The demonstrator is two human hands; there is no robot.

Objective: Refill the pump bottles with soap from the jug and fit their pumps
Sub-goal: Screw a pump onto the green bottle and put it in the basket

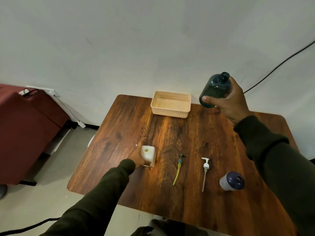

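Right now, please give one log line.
left hand: holds white bottle | right hand: lifts dark bottle | pumps: off

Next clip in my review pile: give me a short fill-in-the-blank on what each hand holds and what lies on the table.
1. The right hand holds the dark green bottle above the table's ____ edge.
2. The left hand grips the ____ jug, which stands on the table.
3. Two pumps lie loose on the table: the grey pump has a ____ tube, the white pump a white one.
4. The basket holds ____ bottles.

Missing words: far; white; yellow; no
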